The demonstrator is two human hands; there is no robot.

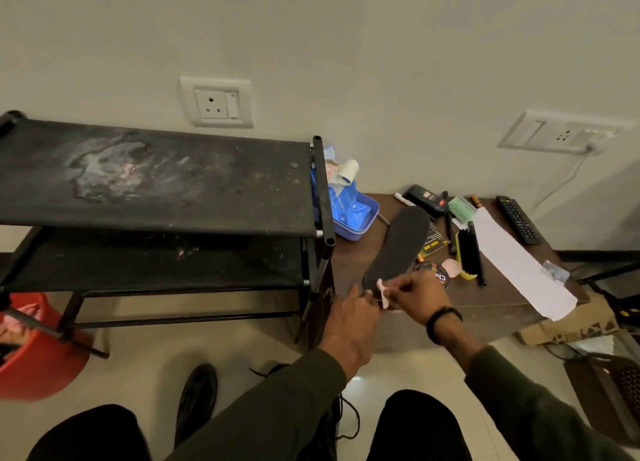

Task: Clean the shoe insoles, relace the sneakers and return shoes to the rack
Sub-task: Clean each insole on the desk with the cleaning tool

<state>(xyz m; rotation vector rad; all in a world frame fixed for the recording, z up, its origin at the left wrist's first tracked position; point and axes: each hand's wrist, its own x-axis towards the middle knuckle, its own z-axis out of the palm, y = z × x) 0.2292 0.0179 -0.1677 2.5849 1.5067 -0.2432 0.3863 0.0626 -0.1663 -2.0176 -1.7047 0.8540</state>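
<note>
A black insole [398,249] lies lengthwise on the low brown table [485,294]. My left hand [349,318] holds the insole's near end at the table's front edge. My right hand [415,296] pinches a small white wipe [382,292] and presses it on that same near end. A black shoe [195,400] stands on the floor between my knees, and loose black laces [346,415] trail beside it. The black two-shelf shoe rack [156,197] stands to the left with bare, dusty shelves.
On the table lie a polish tin [434,274], a yellow-backed brush [467,254], a green comb [462,208], a black bottle [427,199], a remote [518,219], a long white paper [519,263] and a blue tub [353,214]. A red bucket [33,349] stands at the far left.
</note>
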